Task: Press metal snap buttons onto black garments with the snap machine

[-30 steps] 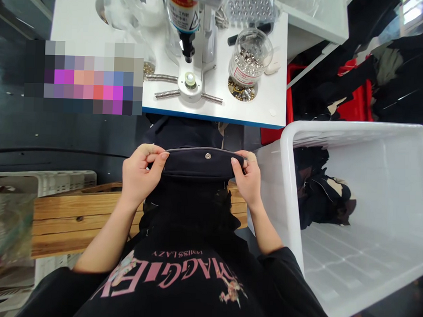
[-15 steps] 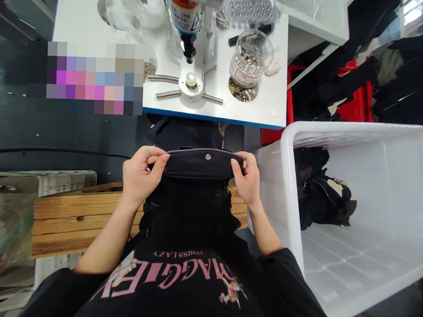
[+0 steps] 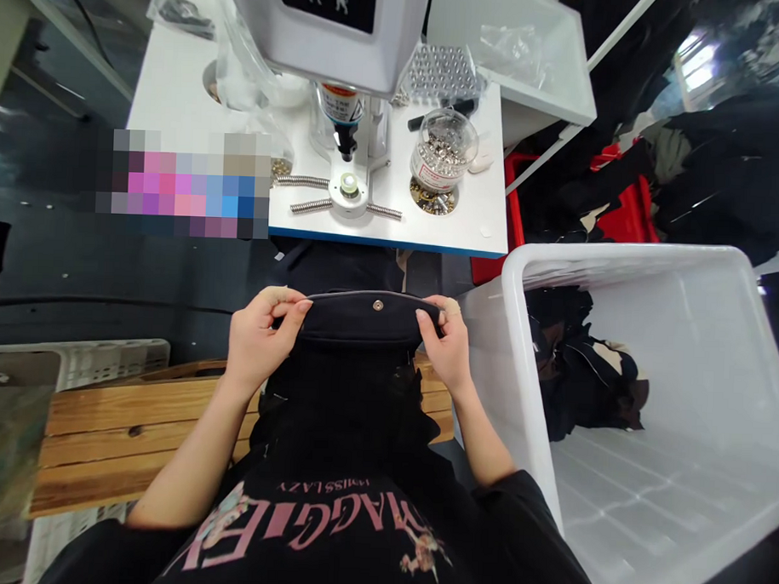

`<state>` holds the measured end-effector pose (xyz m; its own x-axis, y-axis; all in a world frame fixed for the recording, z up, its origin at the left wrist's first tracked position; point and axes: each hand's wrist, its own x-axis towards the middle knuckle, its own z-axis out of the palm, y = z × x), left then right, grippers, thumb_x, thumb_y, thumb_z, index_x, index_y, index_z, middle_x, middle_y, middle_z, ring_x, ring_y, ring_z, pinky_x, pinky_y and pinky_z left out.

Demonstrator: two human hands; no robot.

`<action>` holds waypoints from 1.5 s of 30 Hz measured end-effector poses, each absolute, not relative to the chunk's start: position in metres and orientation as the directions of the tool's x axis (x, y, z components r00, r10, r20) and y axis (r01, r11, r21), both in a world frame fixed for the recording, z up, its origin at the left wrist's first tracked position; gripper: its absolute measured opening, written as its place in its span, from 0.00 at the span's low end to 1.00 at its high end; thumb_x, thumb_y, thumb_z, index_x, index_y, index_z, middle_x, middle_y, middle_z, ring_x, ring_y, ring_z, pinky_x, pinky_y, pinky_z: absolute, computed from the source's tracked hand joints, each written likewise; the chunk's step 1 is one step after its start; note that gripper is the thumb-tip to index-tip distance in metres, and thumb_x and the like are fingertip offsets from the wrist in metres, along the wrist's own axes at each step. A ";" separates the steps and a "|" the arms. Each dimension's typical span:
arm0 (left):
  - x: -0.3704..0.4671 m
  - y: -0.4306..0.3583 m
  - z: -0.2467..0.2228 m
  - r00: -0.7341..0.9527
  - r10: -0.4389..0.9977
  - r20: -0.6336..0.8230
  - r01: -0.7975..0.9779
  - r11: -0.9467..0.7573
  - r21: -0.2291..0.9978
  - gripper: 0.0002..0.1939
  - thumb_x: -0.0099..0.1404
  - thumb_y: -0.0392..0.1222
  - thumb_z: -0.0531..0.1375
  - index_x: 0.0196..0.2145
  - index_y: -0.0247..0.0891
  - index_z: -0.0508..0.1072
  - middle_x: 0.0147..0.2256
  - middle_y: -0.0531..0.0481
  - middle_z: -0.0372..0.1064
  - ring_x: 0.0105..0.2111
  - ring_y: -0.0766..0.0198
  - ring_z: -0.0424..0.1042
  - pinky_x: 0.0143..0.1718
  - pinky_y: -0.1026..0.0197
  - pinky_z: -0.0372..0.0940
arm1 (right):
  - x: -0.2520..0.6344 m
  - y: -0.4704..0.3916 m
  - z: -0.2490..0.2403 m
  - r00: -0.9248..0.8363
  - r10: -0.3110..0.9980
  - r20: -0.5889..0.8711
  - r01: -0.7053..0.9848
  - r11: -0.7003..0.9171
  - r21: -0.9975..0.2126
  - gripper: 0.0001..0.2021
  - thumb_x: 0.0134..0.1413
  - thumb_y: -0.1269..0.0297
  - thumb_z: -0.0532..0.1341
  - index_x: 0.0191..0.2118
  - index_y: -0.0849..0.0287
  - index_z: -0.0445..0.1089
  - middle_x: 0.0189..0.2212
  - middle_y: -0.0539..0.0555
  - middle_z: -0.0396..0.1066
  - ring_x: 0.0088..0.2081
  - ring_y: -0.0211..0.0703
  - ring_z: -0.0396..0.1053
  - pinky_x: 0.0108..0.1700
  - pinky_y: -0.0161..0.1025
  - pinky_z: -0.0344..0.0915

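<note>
Stretched between both hands above my lap is a dark fabric piece [image 3: 356, 322] with a lighter edge along its top. A round metal snap [image 3: 378, 305] shows on it, right of the middle. My left hand [image 3: 264, 334] pinches its left end between thumb and fingers. At the other end, my right hand [image 3: 446, 341] grips the cloth the same way, thumb on top. Beyond the fabric, on the white table, stands a press machine [image 3: 349, 193] with a round die and springs at its base.
Right of me stands a white plastic bin [image 3: 664, 480] with dark cloth pieces [image 3: 582, 367] inside. A clear tub of metal snaps [image 3: 442, 153] is on the white table [image 3: 475, 214]. A wooden bench [image 3: 135, 428] extends left, near a white crate [image 3: 112, 363].
The camera view has tilted up, so more of the press shows and the table sits lower. Both hands keep hold of the fabric, with hardly any movement.
</note>
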<state>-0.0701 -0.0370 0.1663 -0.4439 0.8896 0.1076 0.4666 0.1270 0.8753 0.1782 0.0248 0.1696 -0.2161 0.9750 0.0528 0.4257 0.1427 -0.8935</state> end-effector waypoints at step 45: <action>-0.092 -0.040 0.147 0.324 0.488 0.810 0.712 -0.690 0.131 0.09 0.56 0.30 0.60 0.30 0.45 0.72 0.26 0.54 0.71 0.23 0.66 0.67 0.24 0.61 0.61 | 0.193 0.024 0.153 -0.475 0.598 0.645 0.319 0.801 -0.507 0.12 0.47 0.84 0.51 0.27 0.58 0.58 0.32 0.50 0.64 0.40 0.41 0.71 0.41 0.43 0.60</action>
